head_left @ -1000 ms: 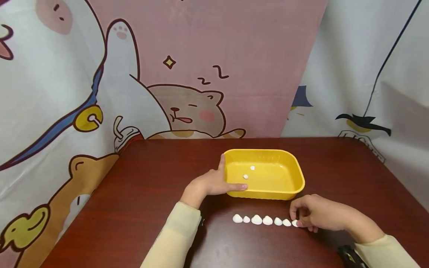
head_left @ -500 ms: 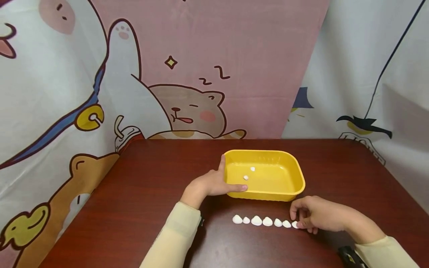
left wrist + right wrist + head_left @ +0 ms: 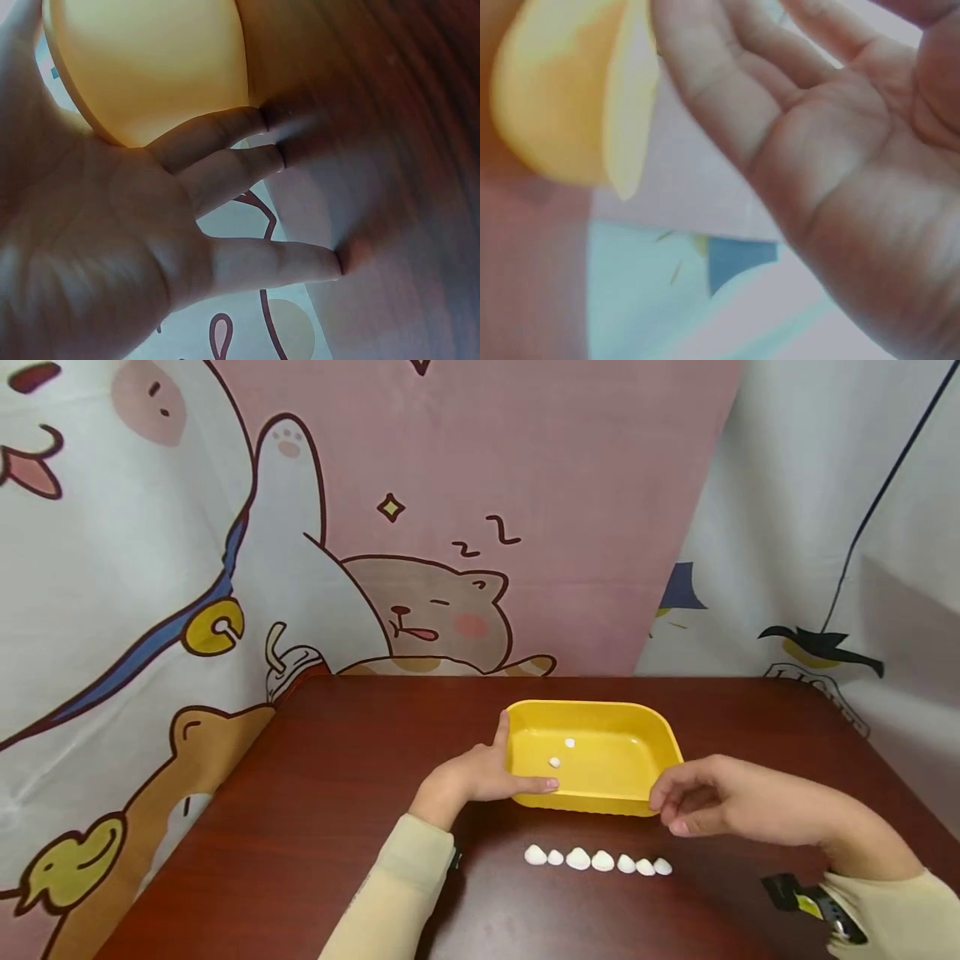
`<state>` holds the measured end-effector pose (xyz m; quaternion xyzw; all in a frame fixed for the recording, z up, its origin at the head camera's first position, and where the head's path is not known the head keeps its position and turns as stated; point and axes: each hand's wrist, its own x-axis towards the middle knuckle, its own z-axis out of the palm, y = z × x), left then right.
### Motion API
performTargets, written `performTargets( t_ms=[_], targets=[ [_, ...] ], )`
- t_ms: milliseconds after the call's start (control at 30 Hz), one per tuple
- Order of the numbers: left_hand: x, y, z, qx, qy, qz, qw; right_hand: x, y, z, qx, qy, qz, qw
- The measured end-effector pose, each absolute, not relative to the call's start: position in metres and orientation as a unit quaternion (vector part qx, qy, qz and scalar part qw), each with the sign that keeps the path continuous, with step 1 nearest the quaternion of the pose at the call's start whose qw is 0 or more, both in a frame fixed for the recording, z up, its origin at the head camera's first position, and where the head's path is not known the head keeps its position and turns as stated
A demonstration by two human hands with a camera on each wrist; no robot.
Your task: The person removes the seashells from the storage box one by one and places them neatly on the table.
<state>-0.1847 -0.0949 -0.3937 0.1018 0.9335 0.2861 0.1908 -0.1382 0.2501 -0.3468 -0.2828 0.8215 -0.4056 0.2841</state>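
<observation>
A yellow plastic basin (image 3: 600, 802) stands on the table, with two small white shell-like pieces (image 3: 554, 762) on its floor. My left hand (image 3: 480, 774) braces the basin's left end, thumb along the near rim. In the left wrist view its other fingers (image 3: 277, 259) stretch out straight and spread, tips down at the tabletop. My right hand (image 3: 738, 802) is over the basin's near right corner, fingers loosely bent and nothing between them. In front of the basin, several white shell-like pieces (image 3: 578, 859) lie in a row.
The dark red wooden table (image 3: 360, 760) reaches back to a cartoon-printed cloth (image 3: 570, 527), which also hangs along the left and right sides. A dark band (image 3: 813, 906) sits on the right wrist beside the cream sleeve (image 3: 892, 910).
My right hand has let go of the piece at the row's right end and risen toward the basin's right corner. The left hand keeps its place. The head view has tilted slightly.
</observation>
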Motion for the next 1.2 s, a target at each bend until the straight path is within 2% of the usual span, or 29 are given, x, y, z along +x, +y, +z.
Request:
performTargets(
  t_ms=[100, 233, 567, 733, 933, 1200],
  targets=[
    [-0.185, -0.093, -0.395, 0.1, 0.934, 0.284, 0.192, -0.153, 0.235, -0.327, -0.276, 0.844, -0.384, 0.255],
    [-0.185, -0.092, -0.395, 0.1, 0.935, 0.28, 0.191, -0.182, 0.209, -0.316, -0.24, 0.87, -0.351, 0.249],
    [-0.185, -0.092, -0.394, 0.101, 0.935, 0.275, 0.198, -0.248, 0.172, -0.338, -0.155, 0.875, -0.357, 0.289],
    [-0.186, -0.094, -0.393, 0.104, 0.939, 0.263, 0.196, -0.253, 0.15, -0.359, -0.114, 0.876, -0.379, 0.277],
    [-0.187, -0.094, -0.394, 0.107, 0.942, 0.252, 0.193, -0.245, 0.128, -0.384, -0.151, 0.888, -0.348, 0.26],
    [-0.187, -0.094, -0.393, 0.105, 0.945, 0.244, 0.19, -0.244, 0.122, -0.402, -0.186, 0.911, -0.303, 0.207]
  ],
)
